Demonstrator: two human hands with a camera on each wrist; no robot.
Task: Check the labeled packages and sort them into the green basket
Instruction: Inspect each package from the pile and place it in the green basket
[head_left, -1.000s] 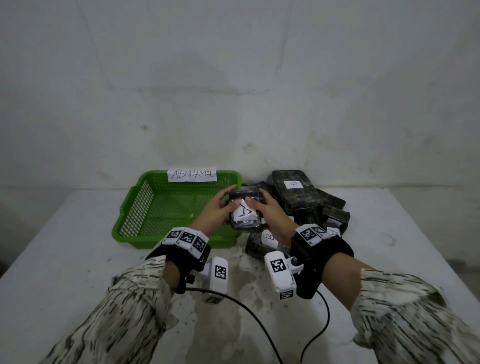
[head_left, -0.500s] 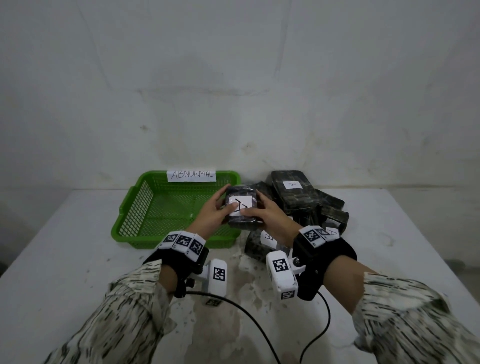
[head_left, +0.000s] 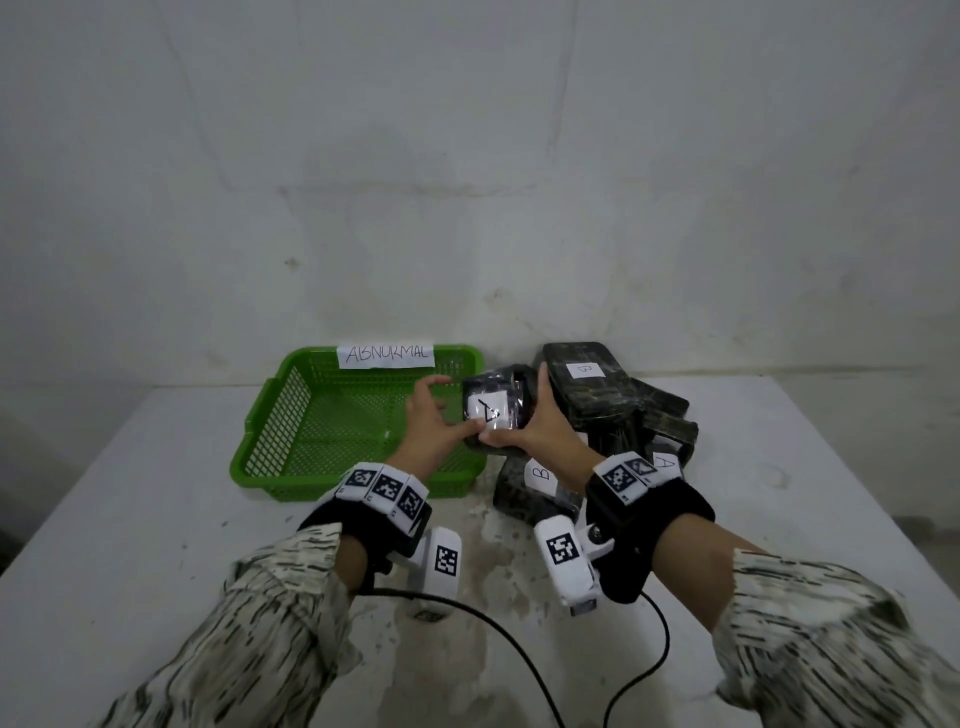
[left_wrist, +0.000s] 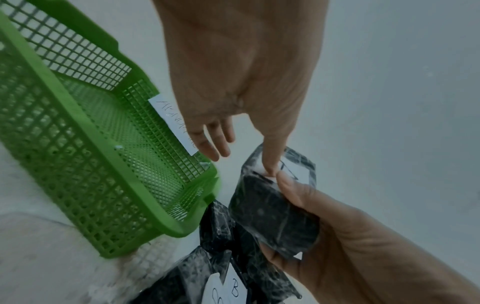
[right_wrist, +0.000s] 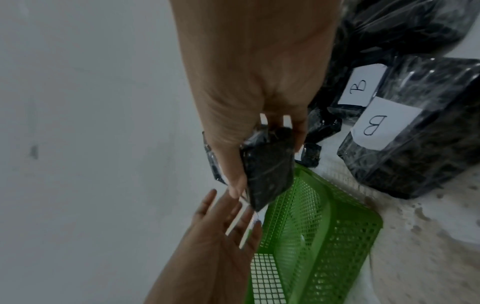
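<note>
My right hand (head_left: 524, 431) grips a small dark plastic-wrapped package (head_left: 496, 408) with a white label marked A, held up just right of the green basket (head_left: 270, 415). In the right wrist view the thumb and fingers wrap the package (right_wrist: 267, 170). My left hand (head_left: 434, 415) is spread, fingers straight, and only its thumb tip touches the label, as the left wrist view shows at the package (left_wrist: 272, 209). The basket carries a paper tag reading ABNORMAL (head_left: 387, 354) and nothing lies in it.
A heap of dark wrapped packages (head_left: 623, 410) lies on the white table to the right of the basket, with labels B (head_left: 540, 474) and A (head_left: 666, 463) showing. A wall stands right behind. Black cables (head_left: 519, 654) run across the near table.
The package has risen a little and moved away from me. My left hand has let go of it and spread its fingers; the right hand alone holds it now.
</note>
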